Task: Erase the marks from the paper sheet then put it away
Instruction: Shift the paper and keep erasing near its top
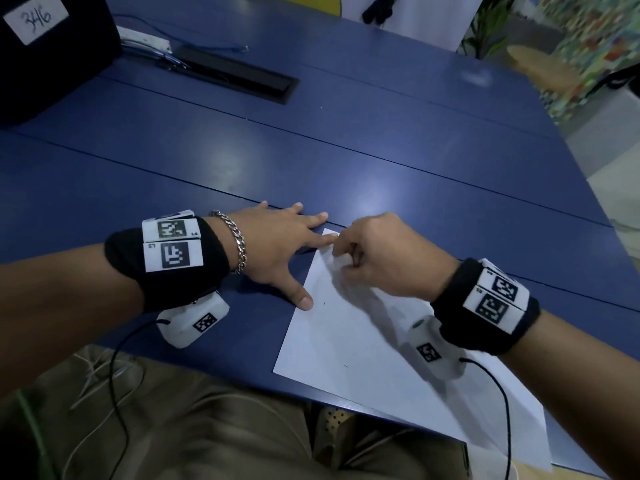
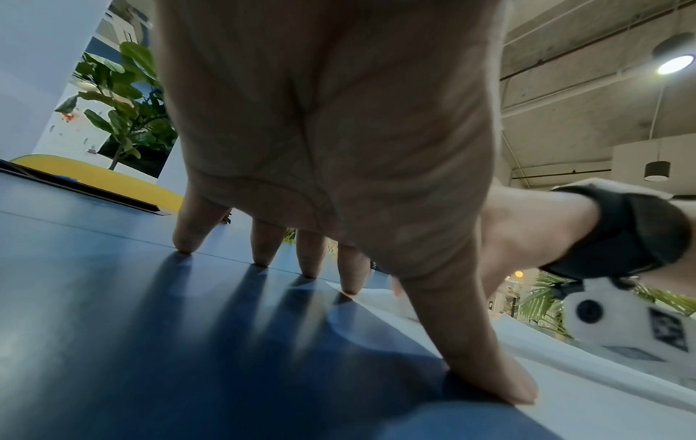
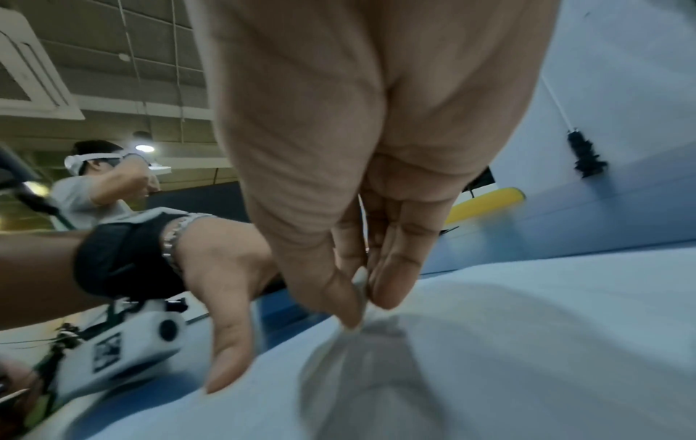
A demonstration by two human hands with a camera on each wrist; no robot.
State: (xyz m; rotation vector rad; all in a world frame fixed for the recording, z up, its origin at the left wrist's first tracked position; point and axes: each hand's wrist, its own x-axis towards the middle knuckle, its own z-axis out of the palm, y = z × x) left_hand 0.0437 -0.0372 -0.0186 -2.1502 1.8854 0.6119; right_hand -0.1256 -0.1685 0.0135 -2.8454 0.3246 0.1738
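Observation:
A white paper sheet (image 1: 363,341) lies slanted on the blue table (image 1: 242,161), its near right corner hanging over the front edge. A few tiny dark marks (image 1: 346,366) show on it. My left hand (image 1: 287,251) is spread flat beside the sheet, its thumb (image 2: 489,357) pressing the left edge and its index fingertip at the top corner. My right hand (image 1: 346,263) pinches a small white eraser (image 3: 359,279) between thumb and fingers, its tip down on the paper (image 3: 527,327) near the top corner.
A black box (image 1: 52,64) with a label reading 346 stands at the far left. A white power strip (image 1: 145,38) and a black cable slot (image 1: 239,74) lie beyond it. The table's front edge (image 1: 311,400) runs just above my lap. Cables trail from both wrist cameras.

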